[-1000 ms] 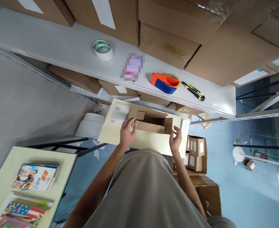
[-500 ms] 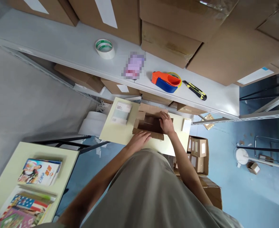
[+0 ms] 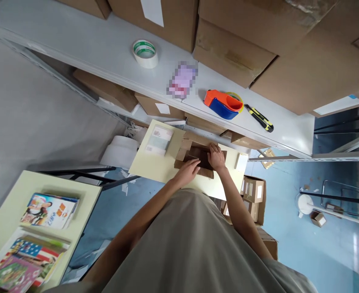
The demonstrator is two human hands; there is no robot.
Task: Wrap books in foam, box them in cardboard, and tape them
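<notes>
A small cardboard box stands with its top open and flaps spread on a pale yellow table. My left hand lies over its near side, fingers stretched out toward the opening. At the right end, my right hand has its fingers bent over the box's edge and grips it there. The inside looks dark, and part of it is hidden by my hands. Left of the box lies a flat, pale printed packet. A small white block sits near the table's right end.
The grey shelf ahead carries a tape roll, an orange-and-blue tape dispenser, a utility knife, a blurred purple item and large cartons. Books lie on a table at left. Boxes stand on the right.
My left hand has lifted from the near flap and shifted right, toward the box opening. My right hand stays at the box's right end. The view has tilted slightly.
</notes>
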